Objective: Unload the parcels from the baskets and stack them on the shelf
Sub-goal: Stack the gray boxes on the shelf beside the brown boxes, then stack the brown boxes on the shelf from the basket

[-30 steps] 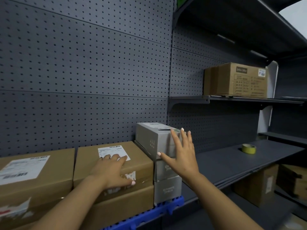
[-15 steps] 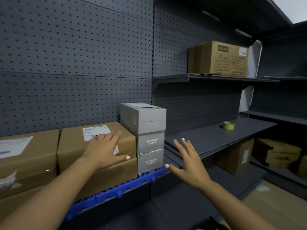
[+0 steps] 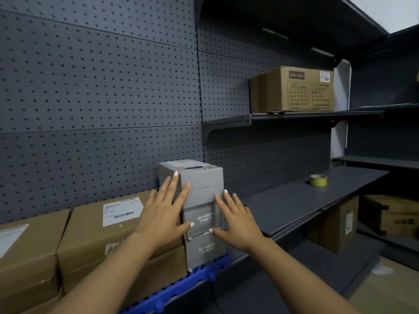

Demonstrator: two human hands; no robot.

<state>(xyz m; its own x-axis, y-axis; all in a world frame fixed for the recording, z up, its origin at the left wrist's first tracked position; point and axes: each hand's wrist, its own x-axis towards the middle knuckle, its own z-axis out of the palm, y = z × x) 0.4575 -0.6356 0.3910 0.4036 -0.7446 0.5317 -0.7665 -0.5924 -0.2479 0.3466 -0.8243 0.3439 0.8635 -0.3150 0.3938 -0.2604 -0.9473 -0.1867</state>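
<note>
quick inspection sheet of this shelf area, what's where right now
surface: dark grey shelf, bare apart from a tape roll; blue plastic pallet under the boxes at left
job's things: stack of three grey boxes, top one largest; brown boxes beside it on the left
clutter: yellow tape roll on the shelf
grippers: left hand flat, fingers straight, on the left front edge of the grey stack; right hand flat, fingers straight, at its right front edge
cables: nothing seen
surroundings: pegboard back wall; brown carton on the upper shelf; more cartons below the shelf
</note>
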